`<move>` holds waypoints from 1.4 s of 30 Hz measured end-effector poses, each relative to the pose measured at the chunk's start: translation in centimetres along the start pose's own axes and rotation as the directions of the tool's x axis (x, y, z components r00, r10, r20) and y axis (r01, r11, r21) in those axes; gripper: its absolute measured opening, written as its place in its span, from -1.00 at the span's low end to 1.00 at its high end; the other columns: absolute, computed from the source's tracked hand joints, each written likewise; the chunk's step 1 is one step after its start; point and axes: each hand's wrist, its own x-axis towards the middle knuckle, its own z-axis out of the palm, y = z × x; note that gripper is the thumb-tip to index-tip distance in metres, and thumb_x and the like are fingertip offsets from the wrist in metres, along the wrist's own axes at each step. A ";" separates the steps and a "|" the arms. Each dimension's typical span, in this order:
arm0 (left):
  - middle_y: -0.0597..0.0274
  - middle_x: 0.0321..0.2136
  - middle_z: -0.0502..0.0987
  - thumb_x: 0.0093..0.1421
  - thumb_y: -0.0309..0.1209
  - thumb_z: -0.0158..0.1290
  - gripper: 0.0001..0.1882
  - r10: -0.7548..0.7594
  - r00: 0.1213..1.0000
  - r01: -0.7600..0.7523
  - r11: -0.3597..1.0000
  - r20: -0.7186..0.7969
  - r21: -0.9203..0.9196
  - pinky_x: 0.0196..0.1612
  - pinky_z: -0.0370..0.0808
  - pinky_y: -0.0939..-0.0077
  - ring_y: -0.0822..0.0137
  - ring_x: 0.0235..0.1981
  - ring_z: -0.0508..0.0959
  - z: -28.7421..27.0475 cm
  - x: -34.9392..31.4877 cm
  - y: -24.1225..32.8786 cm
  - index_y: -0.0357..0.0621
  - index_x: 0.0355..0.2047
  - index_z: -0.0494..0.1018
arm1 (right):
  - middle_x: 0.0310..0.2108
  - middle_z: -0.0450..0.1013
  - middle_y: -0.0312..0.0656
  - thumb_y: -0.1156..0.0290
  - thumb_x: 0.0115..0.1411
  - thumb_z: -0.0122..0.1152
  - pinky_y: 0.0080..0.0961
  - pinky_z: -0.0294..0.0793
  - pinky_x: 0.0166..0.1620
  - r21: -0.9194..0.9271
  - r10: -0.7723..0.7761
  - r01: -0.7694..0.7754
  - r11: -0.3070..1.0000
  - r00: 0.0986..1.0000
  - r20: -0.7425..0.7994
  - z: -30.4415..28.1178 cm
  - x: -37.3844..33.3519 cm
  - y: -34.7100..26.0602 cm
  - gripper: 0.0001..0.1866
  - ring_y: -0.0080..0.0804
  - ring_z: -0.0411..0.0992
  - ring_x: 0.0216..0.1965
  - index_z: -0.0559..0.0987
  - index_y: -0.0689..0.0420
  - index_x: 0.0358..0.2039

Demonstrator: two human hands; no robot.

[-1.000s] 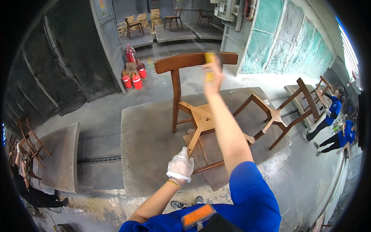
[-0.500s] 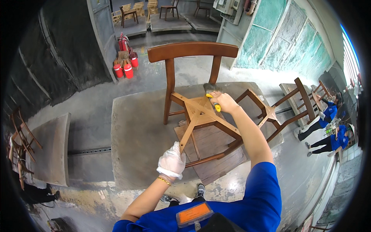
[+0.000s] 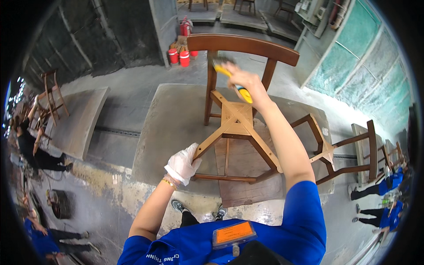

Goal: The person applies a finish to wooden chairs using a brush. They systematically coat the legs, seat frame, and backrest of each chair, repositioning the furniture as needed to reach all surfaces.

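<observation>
A brown wooden chair [image 3: 243, 44] without a seat panel stands in front of me, its curved backrest at the far side. Pale wooden braces [image 3: 212, 140] cross in an X within its seat frame. My left hand [image 3: 181, 164], in a whitish translucent glove, is closed around the frame's near left corner. In my bare right hand [image 3: 248, 84] is a brush [image 3: 222, 70] with a yellow handle. Its dark bristles, blurred by motion, are raised beside the left back post, just below the backrest; whether they touch the wood I cannot tell.
Beneath the chair lies a grey platform [image 3: 172, 115] with a brown board [image 3: 243, 192] on it. Another seatless chair [image 3: 353, 142] lies tipped over at right. Red buckets [image 3: 184, 58] and a fire extinguisher [image 3: 186, 27] stand beyond. Several people work at both sides.
My right hand has lifted the brush from the seat frame up to the left back post. My left hand keeps its grip on the corner. The whole view has shifted.
</observation>
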 end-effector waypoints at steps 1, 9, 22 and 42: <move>-0.10 -0.29 0.63 0.20 -0.30 0.22 -0.55 -0.006 1.000 0.005 1.000 -0.008 -0.014 -0.20 0.57 -0.02 -0.19 -0.26 0.63 0.0 0.0 0.1 -0.06 0.09 0.43 | 0.06 0.58 -0.02 0.63 0.06 0.25 -0.14 0.39 0.39 -0.143 -0.117 0.102 0.984 0.988 -0.097 0.9 1.8 0.2 -0.89 0.05 0.41 0.32 0.51 0.17 -0.41; -0.02 -0.16 0.63 0.19 -0.32 0.25 -0.55 -0.063 0.998 0.063 0.997 -0.005 -0.043 -0.10 0.56 0.07 -0.13 -0.13 0.62 0.2 -0.2 0.9 -0.04 0.09 0.47 | -0.04 0.65 -0.18 0.58 -0.11 0.43 -0.11 0.59 -0.05 -0.044 0.008 0.025 0.999 0.779 0.627 8.9 0.7 0.4 -0.65 -0.08 0.61 -0.07 0.67 -0.03 -0.26; 0.26 -0.17 0.63 0.14 -0.55 0.38 -0.50 -0.486 0.871 0.204 0.502 -0.078 -0.841 -0.11 0.57 0.54 0.47 -0.20 0.61 6.6 -2.0 -1.1 -0.15 0.08 0.49 | -0.08 0.67 -0.01 0.75 0.08 0.13 -0.41 0.48 0.15 0.544 0.372 -0.278 0.792 0.926 -0.069 4.8 -5.5 -6.7 -0.86 -0.14 0.51 0.26 0.60 0.27 -0.40; 0.34 -0.22 0.64 0.14 -0.49 0.39 -0.74 -0.335 0.860 -0.040 0.708 -0.385 -0.706 -0.05 0.50 0.55 0.50 -0.18 0.56 -2.0 10.4 -0.4 -0.14 -0.17 0.61 | -0.05 0.60 -0.05 0.60 0.24 0.30 -0.09 0.62 0.06 0.907 0.941 0.328 0.265 0.117 -0.317 -3.6 -29.6 -16.0 -0.85 -0.10 0.60 -0.04 0.56 0.08 -0.23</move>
